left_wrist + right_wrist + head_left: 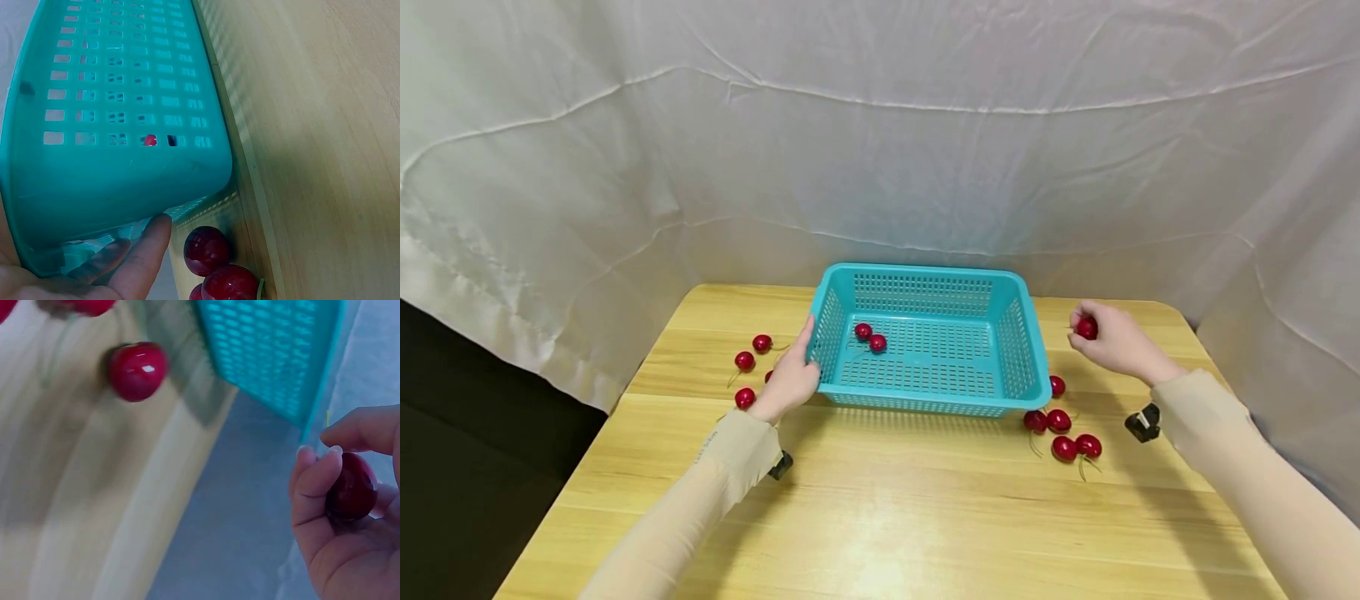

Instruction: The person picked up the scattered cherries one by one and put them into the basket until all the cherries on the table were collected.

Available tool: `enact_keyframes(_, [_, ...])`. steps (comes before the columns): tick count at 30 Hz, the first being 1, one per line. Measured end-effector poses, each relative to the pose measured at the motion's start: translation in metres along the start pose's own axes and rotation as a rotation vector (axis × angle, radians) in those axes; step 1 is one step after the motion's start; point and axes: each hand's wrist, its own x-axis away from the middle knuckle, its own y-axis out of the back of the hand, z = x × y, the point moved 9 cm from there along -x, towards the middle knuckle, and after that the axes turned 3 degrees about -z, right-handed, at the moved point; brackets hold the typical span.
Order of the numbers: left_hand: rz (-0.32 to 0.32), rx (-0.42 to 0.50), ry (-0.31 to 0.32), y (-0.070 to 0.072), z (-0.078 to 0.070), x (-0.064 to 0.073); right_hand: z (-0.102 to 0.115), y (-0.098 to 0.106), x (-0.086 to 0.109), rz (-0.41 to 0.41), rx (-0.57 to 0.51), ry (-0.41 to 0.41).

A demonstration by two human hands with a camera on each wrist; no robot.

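Note:
A turquoise plastic basket stands on the wooden table, with two red cherries inside toward its left end. At that end my left hand grips the basket's rim; its fingers lie along the outer wall in the left wrist view. Off the basket's right side, my right hand is raised and holds a single cherry in curled fingers. Dark red cherries lie by the left hand, one partly hidden behind it in the head view.
Several stemmed cherries lie on the table near the basket's front right corner. More cherries are at the left. A pale cloth hangs behind the table's back edge.

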Motion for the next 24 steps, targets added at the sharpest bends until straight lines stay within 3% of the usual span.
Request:
enact_keyframes(5, [0.002,-0.001,-0.001,0.000,0.000,0.000,0.020,0.010,-0.007,-0.033,-0.008,0.008])
enact_keyframes(16, [0.001,0.006,0.001,-0.001,0.001,0.000,0.055,0.015,-0.028,-0.025,-0.066,-0.028])
enact_keyframes(24, [0.000,0.008,-0.004,0.000,0.001,-0.001,0.083,0.013,-0.044,-0.056,-0.100,0.022])
